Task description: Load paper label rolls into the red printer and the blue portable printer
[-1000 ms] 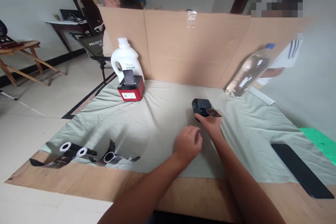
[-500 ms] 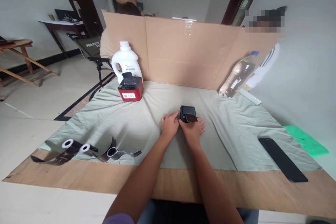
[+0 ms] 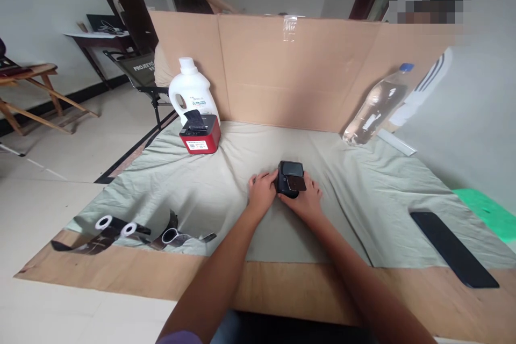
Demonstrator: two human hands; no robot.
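A small black device (image 3: 291, 171) stands on the grey-green cloth near the middle of the table, a dark brown strip (image 3: 297, 183) sticking out of its front. Along the device's left side rests my left hand (image 3: 263, 191), its fingers spread and touching the casing. My right hand (image 3: 306, 196) lies around the lower right side, thumb in front and fingers behind, gripping it. Farther back on the left, a red and black box-shaped device (image 3: 200, 134) has a dark strip rising from its top.
Dark film rolls (image 3: 170, 236) lie at the front left. A white jug (image 3: 191, 88) stands before a cardboard screen (image 3: 282, 72). A clear bottle (image 3: 377, 105) leans at the back right; a black phone-like slab (image 3: 454, 249) lies front right. People are behind the screen.
My right hand has moved up and round the right side of the black device, and its forearm has swung right. The view has shifted slightly.
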